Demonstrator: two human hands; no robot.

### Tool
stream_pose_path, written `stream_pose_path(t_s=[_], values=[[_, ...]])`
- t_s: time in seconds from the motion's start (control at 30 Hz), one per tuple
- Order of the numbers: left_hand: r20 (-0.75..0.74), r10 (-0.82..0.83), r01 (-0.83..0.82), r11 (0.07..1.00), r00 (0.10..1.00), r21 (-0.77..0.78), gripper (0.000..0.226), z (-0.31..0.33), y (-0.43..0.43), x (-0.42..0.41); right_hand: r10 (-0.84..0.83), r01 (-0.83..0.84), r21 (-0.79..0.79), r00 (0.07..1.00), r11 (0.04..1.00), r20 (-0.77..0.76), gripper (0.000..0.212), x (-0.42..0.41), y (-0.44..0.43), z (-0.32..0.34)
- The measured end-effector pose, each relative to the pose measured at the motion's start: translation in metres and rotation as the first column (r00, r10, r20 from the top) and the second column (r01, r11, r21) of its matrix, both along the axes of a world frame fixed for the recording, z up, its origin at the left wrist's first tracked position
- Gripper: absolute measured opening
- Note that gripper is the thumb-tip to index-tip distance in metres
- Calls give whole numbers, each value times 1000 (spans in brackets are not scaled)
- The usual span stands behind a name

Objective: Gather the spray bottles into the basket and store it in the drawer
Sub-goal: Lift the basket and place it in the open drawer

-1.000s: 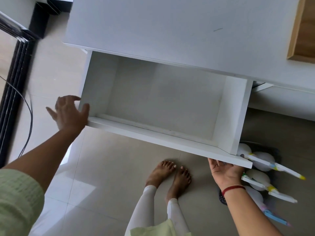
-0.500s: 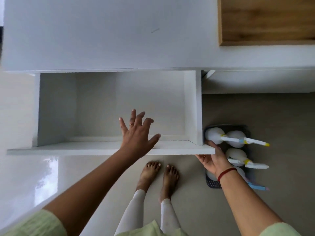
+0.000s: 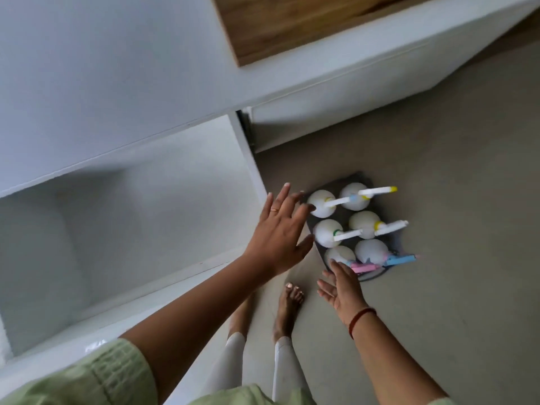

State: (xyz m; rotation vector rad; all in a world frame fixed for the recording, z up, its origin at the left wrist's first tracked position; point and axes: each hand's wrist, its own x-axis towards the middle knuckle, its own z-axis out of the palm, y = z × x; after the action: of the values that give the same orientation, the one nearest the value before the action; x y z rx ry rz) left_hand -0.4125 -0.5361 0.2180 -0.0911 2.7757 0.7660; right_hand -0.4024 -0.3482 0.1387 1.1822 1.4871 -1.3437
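Observation:
A dark basket (image 3: pixel 395 244) stands on the floor to the right of the pulled-out white drawer (image 3: pixel 122 217). Several white spray bottles (image 3: pixel 329 232) stand upright in it, with yellow, green, pink and blue trigger heads pointing right. My left hand (image 3: pixel 277 232) hovers open over the drawer's right front corner, fingertips next to the basket's left rim. My right hand (image 3: pixel 342 285) is open, palm up, just in front of the basket's near edge. Neither hand holds anything. The drawer is empty inside.
The white cabinet top (image 3: pixel 102 68) runs above the drawer, with a wooden panel (image 3: pixel 292 21) at the upper right. Grey floor (image 3: pixel 453 200) lies around the basket. My bare feet (image 3: pixel 287 305) stand just in front of the drawer's corner.
The view swung right and the basket came into full sight. My left hand left the drawer front and moved right toward the basket. My right hand drew back from the drawer's underside to the basket's near edge.

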Motion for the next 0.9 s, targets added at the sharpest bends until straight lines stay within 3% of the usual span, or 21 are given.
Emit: stream_pose_path(t_s=[0.23,0.5,0.77,0.9], values=[[131,-256,259,966,958,-7,70,-14,54,-47,-169,169,56,986,984,6,43,12,67,1],[381,-135,162,986,915,-38,74,-55,84,-106,-339,338,162,941,927,-23,44,13,122,-18],[405,-138,207,969,904,-132,71,-145,77,-173,-389,393,266,918,880,-70,46,10,165,-87],[429,-180,291,933,885,-210,70,-198,69,-201,-331,332,327,942,885,-59,27,13,169,-140]])
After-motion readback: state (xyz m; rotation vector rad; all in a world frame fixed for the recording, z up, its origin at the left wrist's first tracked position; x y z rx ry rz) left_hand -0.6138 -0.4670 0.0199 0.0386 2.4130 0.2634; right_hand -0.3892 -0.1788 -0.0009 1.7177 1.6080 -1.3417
